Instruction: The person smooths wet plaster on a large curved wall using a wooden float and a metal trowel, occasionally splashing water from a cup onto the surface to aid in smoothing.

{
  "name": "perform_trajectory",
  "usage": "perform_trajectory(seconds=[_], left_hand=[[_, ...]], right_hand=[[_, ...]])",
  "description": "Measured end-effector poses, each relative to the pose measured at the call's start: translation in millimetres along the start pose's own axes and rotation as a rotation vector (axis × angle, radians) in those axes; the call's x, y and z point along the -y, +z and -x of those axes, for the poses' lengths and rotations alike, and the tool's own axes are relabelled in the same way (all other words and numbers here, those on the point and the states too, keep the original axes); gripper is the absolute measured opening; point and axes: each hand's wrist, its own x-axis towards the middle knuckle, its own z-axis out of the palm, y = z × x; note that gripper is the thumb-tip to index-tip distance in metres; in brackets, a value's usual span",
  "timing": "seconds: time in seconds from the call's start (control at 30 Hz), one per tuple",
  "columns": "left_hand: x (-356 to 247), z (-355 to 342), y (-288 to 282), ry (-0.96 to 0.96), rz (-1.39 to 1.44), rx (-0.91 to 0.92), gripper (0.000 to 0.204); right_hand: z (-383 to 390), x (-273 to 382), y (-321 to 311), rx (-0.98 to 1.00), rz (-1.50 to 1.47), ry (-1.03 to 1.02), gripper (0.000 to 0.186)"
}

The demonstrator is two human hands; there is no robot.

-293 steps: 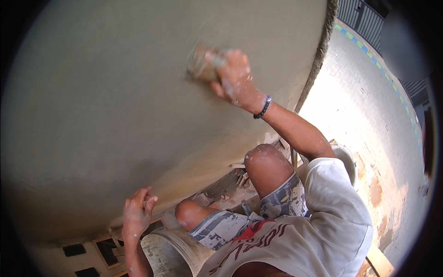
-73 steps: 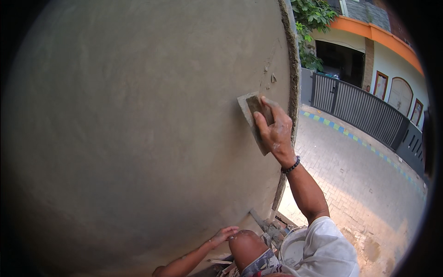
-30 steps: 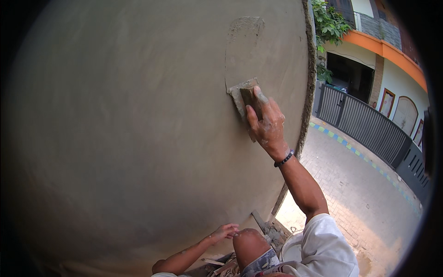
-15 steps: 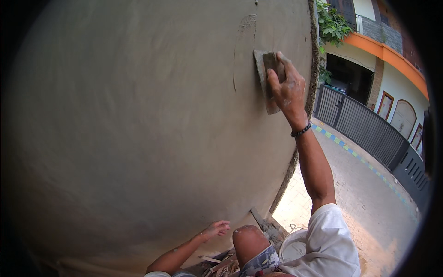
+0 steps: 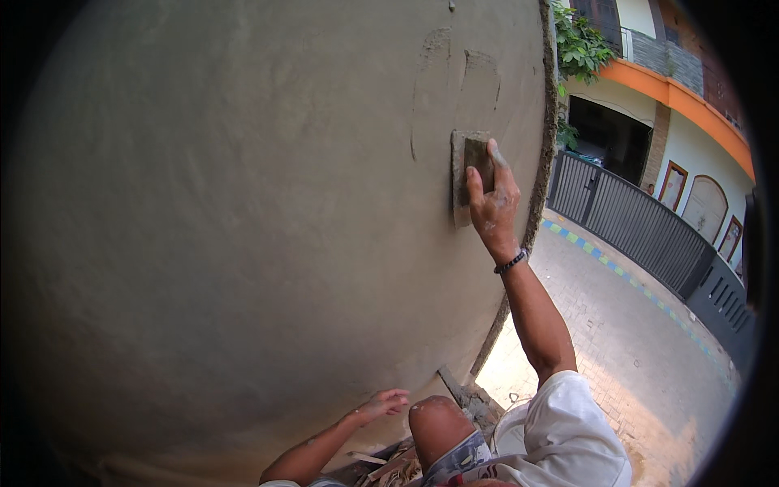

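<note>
A grey plastered wall (image 5: 243,203) fills most of the view. Against it, near its right edge, lies a rectangular plastering trowel (image 5: 461,174) coated in grey mortar. My right hand (image 5: 495,207) is closed round the trowel's grip, with thumb and index finger along it; the remaining fingers are partly hidden. Two outlined strokes of fresh plaster mark the wall above the blade. Low down, my left hand (image 5: 383,404) hangs beside my knee, close to the wall, holding nothing, its fingers loosely stretched out.
The wall's rough edge (image 5: 545,154) runs down the right side. A white bucket (image 5: 511,430) stands by my right sleeve, next to a mortar-covered board (image 5: 454,385). Beyond are a paved street (image 5: 617,349), a dark metal gate (image 5: 625,215) and a house with an orange band (image 5: 673,89).
My right hand has drawn the trowel downward along the wall, leaving a second outlined stroke above it. My left hand has barely moved.
</note>
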Motion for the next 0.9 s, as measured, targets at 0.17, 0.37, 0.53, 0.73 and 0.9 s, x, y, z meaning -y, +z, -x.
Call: perform_trajectory(seconds=[0.17,0.37,0.53,0.73,0.9], left_hand=[[-2.0,6.0,1.0,-0.009,-0.009,-0.004,0.052],[-3.7,3.5,-4.8,0.032,-0.025,-0.022,0.053],[-15.4,19.8,-6.8,0.000,-0.039,-0.035,0.052],[-47.0,25.0,8.2,0.115,-0.160,-0.004,0.053],[-43.6,19.5,7.7,0.169,-0.131,-0.002,0.051]], right_hand=[[-44.0,-16.5,-54.9,0.123,0.028,0.025,0.044],[-169.8,-55.3,-31.4,-0.035,0.248,-0.053,0.048],[-21.4,7.5,-7.0,0.002,0.060,0.096,0.045],[90.4,31.8,-43.9,0.385,0.011,0.146,0.048],[2.8,9.8,-22.4,-0.002,-0.020,0.042,0.050]])
